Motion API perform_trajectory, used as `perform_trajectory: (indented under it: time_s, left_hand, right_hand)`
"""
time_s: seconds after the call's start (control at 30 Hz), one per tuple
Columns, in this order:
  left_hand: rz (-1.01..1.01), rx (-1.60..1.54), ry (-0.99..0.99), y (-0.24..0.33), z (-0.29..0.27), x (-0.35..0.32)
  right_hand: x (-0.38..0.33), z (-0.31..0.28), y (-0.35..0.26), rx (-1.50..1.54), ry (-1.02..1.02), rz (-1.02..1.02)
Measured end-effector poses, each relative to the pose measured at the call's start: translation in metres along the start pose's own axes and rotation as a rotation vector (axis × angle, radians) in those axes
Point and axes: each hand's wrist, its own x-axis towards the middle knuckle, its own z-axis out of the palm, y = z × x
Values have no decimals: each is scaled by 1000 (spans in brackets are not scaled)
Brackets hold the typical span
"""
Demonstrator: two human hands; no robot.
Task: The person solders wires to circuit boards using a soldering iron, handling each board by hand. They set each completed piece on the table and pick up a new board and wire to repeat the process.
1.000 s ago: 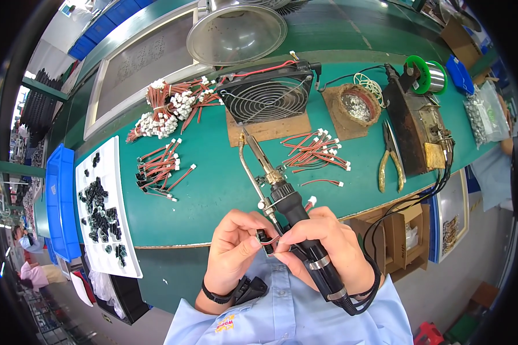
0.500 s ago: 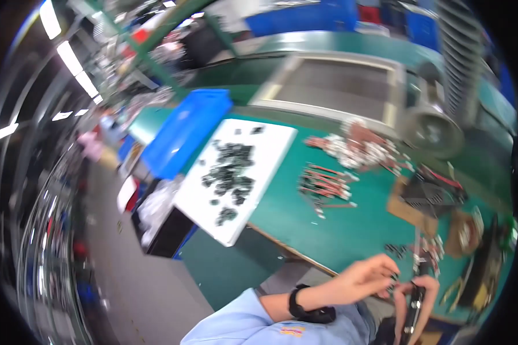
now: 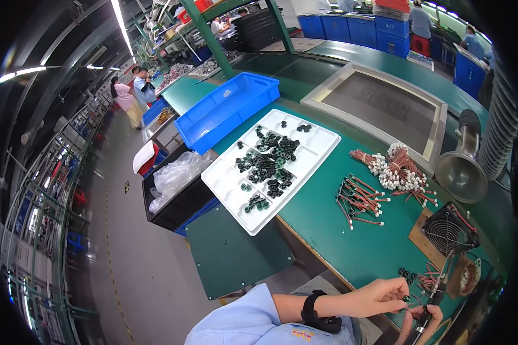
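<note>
My left hand (image 3: 384, 295), a black band on its wrist, pinches a small dark green part (image 3: 406, 299) between thumb and fingertips. Close beside it, at the table's near right, my right hand (image 3: 433, 316) is closed around a black-handled soldering iron (image 3: 437, 297). The iron's thin metal end points up and away from me. Both hands' fingertips nearly meet at the small part; whether a wire is held there too is too small to tell. Just beyond the hands lie a little pile of dark parts (image 3: 407, 275) and some red-brown wires (image 3: 428, 279).
A white tray (image 3: 322, 140) of dark green parts lies left, beside a blue bin (image 3: 197, 123). Wire bundles with white connectors (image 3: 398, 167) sit centre right. Further right are a small black fan (image 3: 448, 229) and a metal fume funnel (image 3: 461, 177). A framed screen (image 3: 380, 98) lies behind.
My view has turned, so the table and its things appear further right and sharper. Both hands remain together at the small part, and the right keeps hold of the soldering iron.
</note>
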Motion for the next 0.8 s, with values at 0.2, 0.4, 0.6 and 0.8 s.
perform_trajectory:
  time_s: [0.2,0.4,0.6,0.8]
  left_hand:
    - [18,264,32,5,2,-1]
    - [39,257,61,0,-1,0]
    - [173,155,234,4,-18,4]
    - [158,191,224,0,-26,16]
  right_hand:
    - [-6,0,11,-16,93,-17]
    - [-13,-10,8,-139,180,-141]
    - [-19,-17,13,-166,485,-365]
    - [-42,-28,11,-283,359,-47]
